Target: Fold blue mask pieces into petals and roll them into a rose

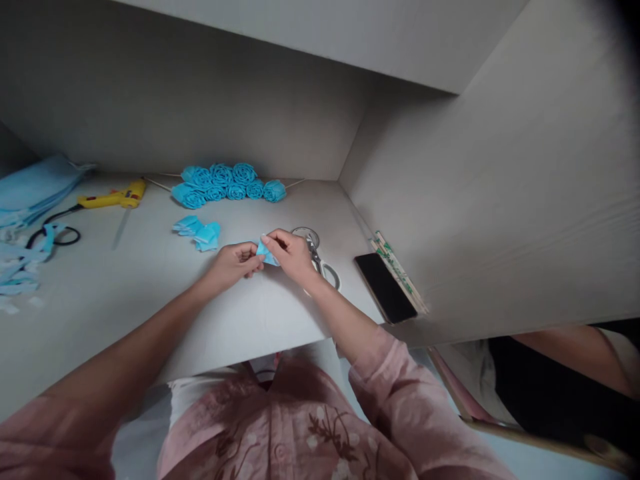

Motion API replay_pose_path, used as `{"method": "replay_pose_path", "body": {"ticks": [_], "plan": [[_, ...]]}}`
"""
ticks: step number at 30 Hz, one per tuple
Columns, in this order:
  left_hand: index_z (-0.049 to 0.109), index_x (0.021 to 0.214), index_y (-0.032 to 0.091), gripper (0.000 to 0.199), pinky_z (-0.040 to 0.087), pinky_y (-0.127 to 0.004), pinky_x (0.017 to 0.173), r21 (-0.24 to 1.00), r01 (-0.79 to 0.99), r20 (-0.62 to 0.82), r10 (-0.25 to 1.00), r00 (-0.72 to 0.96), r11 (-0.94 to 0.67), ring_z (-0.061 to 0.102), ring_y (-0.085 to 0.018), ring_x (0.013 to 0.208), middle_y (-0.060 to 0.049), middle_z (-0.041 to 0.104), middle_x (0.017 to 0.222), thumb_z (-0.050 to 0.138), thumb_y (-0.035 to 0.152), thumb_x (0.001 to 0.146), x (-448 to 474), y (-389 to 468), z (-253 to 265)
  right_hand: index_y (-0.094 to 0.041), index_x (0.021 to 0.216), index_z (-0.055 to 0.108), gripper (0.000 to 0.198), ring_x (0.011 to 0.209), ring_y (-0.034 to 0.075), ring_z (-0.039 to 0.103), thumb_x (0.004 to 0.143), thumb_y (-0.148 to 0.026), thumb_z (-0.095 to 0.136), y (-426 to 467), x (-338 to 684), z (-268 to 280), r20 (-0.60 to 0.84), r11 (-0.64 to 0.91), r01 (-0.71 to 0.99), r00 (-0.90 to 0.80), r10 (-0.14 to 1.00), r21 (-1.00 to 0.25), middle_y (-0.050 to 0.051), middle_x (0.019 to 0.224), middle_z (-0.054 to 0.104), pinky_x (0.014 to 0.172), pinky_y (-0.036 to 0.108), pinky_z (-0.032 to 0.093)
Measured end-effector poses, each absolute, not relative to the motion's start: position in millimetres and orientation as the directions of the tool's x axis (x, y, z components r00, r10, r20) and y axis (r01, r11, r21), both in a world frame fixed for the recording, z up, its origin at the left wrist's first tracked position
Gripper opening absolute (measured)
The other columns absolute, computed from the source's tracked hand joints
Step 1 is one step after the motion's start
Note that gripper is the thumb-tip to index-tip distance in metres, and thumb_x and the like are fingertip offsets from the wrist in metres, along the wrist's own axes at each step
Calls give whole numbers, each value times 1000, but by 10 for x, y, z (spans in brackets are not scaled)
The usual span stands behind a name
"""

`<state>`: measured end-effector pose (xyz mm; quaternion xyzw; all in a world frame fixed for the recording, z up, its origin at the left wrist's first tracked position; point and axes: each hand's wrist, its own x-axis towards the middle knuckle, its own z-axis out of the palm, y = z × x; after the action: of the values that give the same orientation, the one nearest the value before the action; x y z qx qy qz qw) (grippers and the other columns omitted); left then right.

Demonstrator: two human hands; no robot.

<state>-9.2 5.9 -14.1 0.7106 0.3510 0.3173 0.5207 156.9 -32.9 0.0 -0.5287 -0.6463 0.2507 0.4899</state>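
A small folded piece of light blue material [269,256] is pinched between my two hands above the table. My left hand [235,261] grips its left side, and my right hand [291,253] holds it from the right and above. Just left of and behind my hands lie folded blue pieces [200,233]. Partly under my right hand and forearm are white-handled scissors [330,275], beside a round clear disc-like object [306,235]. Farther back, several blue rolled flowers [220,183] are piled together, with thin sticks poking out at the sides.
A yellow glue gun [113,197] with a black cord lies at left, near stacked blue sheets [40,190] and scattered blue-white scraps [23,267]. On the right, a black phone [386,288] lies beside wrapped sticks [399,270]. Grey panels [480,187] enclose the table. Another person's arm [575,353] shows at lower right.
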Motion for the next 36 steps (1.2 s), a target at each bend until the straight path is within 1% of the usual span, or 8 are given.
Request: {"method": "replay_pose_path", "body": {"ticks": [5,17,22,29,36], "plan": [[57,66,17,26,43,-20,46,965,166,80,827,556,-204,51,-8,47,-1,63,61,66,40,75,-85,50,-121,-20,74,59,35,60,10,43,91,-50,53,-334,1577,1,398,343,441,36,917,-829,-4,61,46,60,23,35],[57,65,17,26,42,-20,45,967,162,75,831,551,-195,50,-8,46,0,61,59,66,40,74,-83,67,-151,-20,74,58,37,61,10,44,91,-52,50,-322,1596,-5,387,326,474,34,922,-818,-4,62,48,60,23,35],[57,64,17,26,42,-20,46,964,165,80,824,561,-206,50,-8,46,0,60,58,66,39,75,-84,66,-153,-20,71,56,39,59,10,41,92,-53,50,-295,1623,-21,410,330,481,67,910,-812,-4,60,45,58,22,33],[57,64,17,25,41,-20,45,968,149,90,829,552,-204,49,-8,46,1,59,58,66,38,74,-85,78,-177,-20,76,62,38,58,9,45,93,-52,50,-268,1657,-49,443,351,471,99,891,-810,-4,61,52,58,22,34],[57,65,17,27,40,-20,45,967,148,101,849,519,-205,50,-8,46,0,62,60,66,41,73,-91,62,-127,-18,78,65,37,55,9,44,94,-49,51,-253,1672,-65,457,350,495,110,882,-795,-6,58,48,55,22,31]]}}
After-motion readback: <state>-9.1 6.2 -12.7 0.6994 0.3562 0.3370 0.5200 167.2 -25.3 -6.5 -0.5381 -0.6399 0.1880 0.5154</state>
